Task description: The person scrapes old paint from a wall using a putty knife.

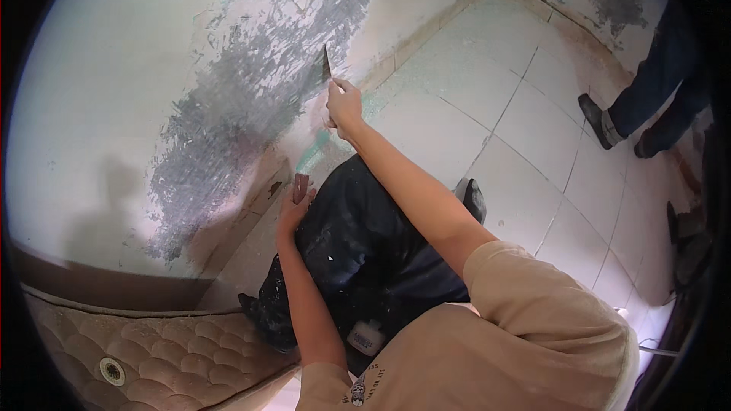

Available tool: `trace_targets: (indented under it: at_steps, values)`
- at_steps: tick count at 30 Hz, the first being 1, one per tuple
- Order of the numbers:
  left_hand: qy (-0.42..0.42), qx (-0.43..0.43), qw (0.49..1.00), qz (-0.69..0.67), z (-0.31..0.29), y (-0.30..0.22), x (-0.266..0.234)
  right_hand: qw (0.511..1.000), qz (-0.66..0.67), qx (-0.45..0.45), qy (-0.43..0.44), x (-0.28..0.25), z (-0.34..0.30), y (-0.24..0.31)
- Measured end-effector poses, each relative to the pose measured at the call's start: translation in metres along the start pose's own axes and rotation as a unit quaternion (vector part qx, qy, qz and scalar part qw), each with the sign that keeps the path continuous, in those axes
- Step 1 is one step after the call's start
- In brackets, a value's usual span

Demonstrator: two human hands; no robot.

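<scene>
At my far left a quilted mattress [152, 354] leans by the wall [99, 106], whose paint is scraped away in a long grey patch [244, 99]. My left hand [293, 209] rests on my dark trouser knee [358, 243], fingers curled around a small reddish-brown block [301, 185], which I judge to be light and rough, easy to pinch by its edges. Further right, my right hand [344, 106] is closed tight on the handle of a scraper [327, 67], its blade tip touching the wall at the edge of the bare patch. The blade looks thin and stiff, probably springy, so I'd grip low on the handle. Right of me spreads the pale tiled floor [487, 137], and another person's legs [655, 84] stand at the far corner.
</scene>
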State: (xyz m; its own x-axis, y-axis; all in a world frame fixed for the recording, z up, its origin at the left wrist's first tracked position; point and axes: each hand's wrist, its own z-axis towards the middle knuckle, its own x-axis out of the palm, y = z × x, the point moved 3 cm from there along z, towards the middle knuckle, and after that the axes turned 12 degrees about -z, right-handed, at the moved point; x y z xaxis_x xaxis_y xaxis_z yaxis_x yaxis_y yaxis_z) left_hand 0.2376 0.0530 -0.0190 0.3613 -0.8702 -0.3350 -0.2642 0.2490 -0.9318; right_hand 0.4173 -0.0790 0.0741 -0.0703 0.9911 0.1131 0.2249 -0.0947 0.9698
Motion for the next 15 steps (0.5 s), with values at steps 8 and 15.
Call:
trace_targets:
  at_steps: [8,15]
  values:
    - [0.04,0.04,0.998,-0.003,-0.007,-0.012,0.005,0.989,-0.091,-0.012,-0.12,0.014,0.012,-0.006]
    - [0.017,-0.021,1.0,-0.008,-0.017,0.005,-0.009,0.996,-0.017,0.018,-0.082,0.019,-0.016,0.001]
